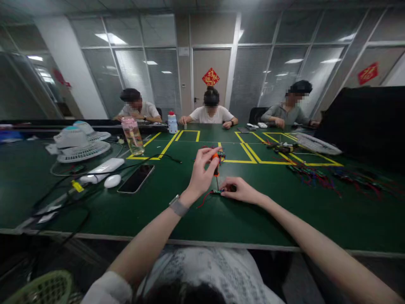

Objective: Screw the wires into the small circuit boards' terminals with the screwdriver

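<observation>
Circuit board (216,192), probably — well inside table edge (202,243)

An orange-and-black screwdriver (216,172) stands nearly upright, handle toward twelve o'clock, its tip at a small green circuit board (216,192) whose red wire (205,197) trails toward eight o'clock.
</observation>
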The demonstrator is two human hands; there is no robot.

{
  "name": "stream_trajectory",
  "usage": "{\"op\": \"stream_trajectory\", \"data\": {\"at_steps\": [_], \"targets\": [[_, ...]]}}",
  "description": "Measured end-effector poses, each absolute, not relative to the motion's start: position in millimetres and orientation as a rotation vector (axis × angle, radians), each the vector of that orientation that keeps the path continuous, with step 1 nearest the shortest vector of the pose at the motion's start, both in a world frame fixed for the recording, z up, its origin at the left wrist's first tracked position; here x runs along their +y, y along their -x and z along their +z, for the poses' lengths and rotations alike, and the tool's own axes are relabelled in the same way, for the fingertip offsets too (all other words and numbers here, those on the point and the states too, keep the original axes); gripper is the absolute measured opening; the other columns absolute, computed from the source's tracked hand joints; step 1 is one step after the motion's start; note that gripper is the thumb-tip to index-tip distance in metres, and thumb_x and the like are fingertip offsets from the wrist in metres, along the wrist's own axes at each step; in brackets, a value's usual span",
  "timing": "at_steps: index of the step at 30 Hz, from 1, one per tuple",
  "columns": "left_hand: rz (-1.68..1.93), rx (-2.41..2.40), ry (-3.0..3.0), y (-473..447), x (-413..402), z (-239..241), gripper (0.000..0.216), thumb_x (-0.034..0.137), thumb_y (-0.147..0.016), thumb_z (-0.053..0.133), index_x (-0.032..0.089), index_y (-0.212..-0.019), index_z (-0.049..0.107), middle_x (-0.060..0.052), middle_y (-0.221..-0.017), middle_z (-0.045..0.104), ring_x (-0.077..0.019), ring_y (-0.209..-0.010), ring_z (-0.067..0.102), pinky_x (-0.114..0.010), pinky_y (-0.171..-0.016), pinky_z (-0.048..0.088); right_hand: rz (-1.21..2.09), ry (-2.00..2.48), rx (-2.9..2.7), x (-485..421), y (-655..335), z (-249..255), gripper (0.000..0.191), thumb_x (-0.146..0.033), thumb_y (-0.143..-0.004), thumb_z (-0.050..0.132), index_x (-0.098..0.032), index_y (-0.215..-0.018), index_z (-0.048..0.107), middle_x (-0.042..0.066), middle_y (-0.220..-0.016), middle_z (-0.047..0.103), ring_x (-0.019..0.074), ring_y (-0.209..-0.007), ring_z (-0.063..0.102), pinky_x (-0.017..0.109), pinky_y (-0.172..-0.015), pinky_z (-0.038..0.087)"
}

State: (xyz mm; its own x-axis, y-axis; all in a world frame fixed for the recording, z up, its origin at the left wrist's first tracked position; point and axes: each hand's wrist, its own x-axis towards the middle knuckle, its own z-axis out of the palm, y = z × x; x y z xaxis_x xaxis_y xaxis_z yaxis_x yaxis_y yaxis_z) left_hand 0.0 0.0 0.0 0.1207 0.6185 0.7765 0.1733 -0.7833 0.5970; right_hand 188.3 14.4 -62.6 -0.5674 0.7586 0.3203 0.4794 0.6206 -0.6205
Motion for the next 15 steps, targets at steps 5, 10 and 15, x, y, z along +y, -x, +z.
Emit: {"op": "stream_trajectory", "data": {"at_steps": [5,10,15], "targets": [[1.655,0.704,-1.919,-1.7,5.0,-4.0,0.036,0.025,-0.094,0.045,0.021,-0.127,0.056,-0.007,-0.114,0.066,-0.0162,-0.096,0.064,-0.029,-0.087,0.050,0.652,0.976,-2.271,10.2,-189.2,-61.5,0.021,-0.033,-0.079,0.066,-0.014,-0.087,0.070,0.001,-0.069,0.059,0.0126,-0.061,0.053,0.024,-0.057,0.041],[1.743,0.793,-2.033,-0.7,-1.1,0.2,0.024,0.030,-0.086,0.060,0.022,-0.107,0.068,-0.005,-0.098,0.062,-0.0147,-0.090,0.061,-0.023,-0.075,0.051,0.664,0.984,-2.262,10.1,-188.5,-61.1,0.021,-0.033,-0.079,0.066,-0.014,-0.086,0.071,0.003,-0.071,0.060,0.0135,-0.062,0.054,0.025,-0.058,0.042],[1.695,0.754,-2.046,0.7,-1.1,0.4,0.032,0.026,-0.095,0.043,0.022,-0.122,0.061,-0.007,-0.115,0.060,-0.0156,-0.103,0.059,-0.027,-0.089,0.049,0.638,0.997,-2.268,10.1,-188.0,-60.8,0.022,-0.035,-0.078,0.069,-0.015,-0.086,0.072,0.003,-0.071,0.060,0.0138,-0.063,0.054,0.025,-0.059,0.042]]}}
